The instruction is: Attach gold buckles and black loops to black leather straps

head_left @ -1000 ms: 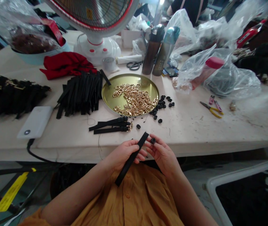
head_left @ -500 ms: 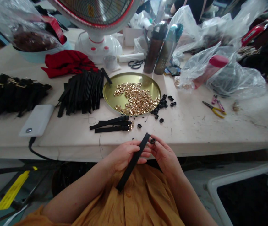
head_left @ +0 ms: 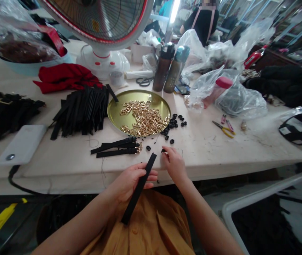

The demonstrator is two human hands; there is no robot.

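Note:
My left hand (head_left: pixel 137 177) grips a flat black strap (head_left: pixel 139 189), which slants up from my lap past the table edge. To its right, my right hand (head_left: pixel 174 163) pinches a small black loop (head_left: pixel 163 151) between thumb and finger, apart from the strap. More small black loops (head_left: pixel 172 122) are scattered by the gold tray (head_left: pixel 113 115). That tray holds a heap of gold buckles (head_left: pixel 147 118). Left of my right hand lie several finished-looking black straps with buckles (head_left: pixel 116 147). A fanned pile of plain black straps (head_left: pixel 84 109) rests left of the tray.
A fan (head_left: pixel 97 63) stands at the back beside a red cloth (head_left: pixel 66 76). Two bottles (head_left: pixel 164 69), scissors (head_left: pixel 144 81) and plastic bags (head_left: pixel 246 101) lie behind the tray. Yellow-handled pliers (head_left: pixel 223 130) are at right, a white power bank (head_left: pixel 23 143) at left. A person (head_left: pixel 202 23) is in the background.
My right hand has moved away from the strap's upper end, taking the small black loop with it. My left hand still holds the strap. The camera view has shifted.

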